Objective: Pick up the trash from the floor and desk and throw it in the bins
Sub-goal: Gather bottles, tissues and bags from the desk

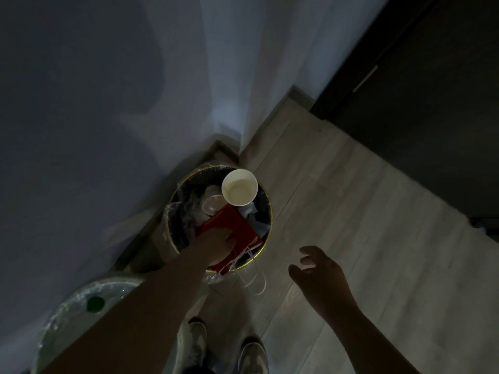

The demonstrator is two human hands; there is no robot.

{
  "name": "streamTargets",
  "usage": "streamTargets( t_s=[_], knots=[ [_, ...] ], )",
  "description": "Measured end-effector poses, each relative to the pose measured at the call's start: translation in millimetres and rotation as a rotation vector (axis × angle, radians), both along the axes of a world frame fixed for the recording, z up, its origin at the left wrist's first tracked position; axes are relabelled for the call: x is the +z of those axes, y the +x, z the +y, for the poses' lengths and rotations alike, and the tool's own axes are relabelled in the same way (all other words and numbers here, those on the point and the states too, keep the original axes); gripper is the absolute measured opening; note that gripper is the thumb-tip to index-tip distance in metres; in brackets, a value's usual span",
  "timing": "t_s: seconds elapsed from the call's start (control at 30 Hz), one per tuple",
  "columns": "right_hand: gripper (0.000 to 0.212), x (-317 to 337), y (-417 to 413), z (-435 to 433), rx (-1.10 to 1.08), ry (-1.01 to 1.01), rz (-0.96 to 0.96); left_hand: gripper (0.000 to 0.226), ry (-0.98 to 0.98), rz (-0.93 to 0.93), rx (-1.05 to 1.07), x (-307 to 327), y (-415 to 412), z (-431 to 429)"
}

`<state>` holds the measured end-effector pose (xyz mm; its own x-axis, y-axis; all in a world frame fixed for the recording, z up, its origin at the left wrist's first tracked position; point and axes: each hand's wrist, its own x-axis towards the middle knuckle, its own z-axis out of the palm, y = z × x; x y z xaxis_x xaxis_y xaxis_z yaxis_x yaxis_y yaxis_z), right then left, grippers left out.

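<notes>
Dim light, view from above. Left forearm [140,306] bare along its whole visible length, ending in the bare left hand [218,244] at the near rim of the gold-rimmed bin [270,211]. Right forearm [359,325] also bare, with the right hand [318,268] right of the bin. Below the bin are two lace-up trainers, left shoe [198,344] and right shoe [252,357]. Both have pale grey-beige uppers, darker side panels and rounded toes. Stitching and any markings are too blurred to read.
</notes>
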<state>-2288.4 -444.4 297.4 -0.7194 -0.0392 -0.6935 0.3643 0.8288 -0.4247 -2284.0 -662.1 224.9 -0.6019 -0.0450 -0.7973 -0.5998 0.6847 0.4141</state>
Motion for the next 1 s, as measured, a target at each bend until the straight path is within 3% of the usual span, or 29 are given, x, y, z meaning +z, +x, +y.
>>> streamTargets(
  t_s=[0.17, 0.4, 0.57, 0.73, 1.0],
  knots=[
    [0.047, 18.1, 1.0, -7.7, 0.0, -0.002, 0.022, 0.055, -0.086, 0.18, -0.03, 11.6, 6.2, -18.1],
    [0.053, 81.4, 3.1, -27.9, 0.107, 0.019, 0.052, 0.038, -0.186, 0.18, -0.143, 89.3, 18.7, -49.4],
    [0.054, 158.3, -0.7, -41.3, 0.202, 0.022, 0.117, 0.042, -0.168, 0.238, -0.268, 180.7, 41.5, -56.2],
    [0.051, 248.8, -2.2, -49.5, 0.331, -0.047, 0.208, 0.042, -0.241, 0.282, -0.211, 291.4, 55.9, -58.4],
    [0.046, 385.8, -1.3, -47.8, 0.717, -0.116, 0.401, 0.044, -0.411, 0.39, -0.176, 479.5, 111.2, -37.8]
  ],
)
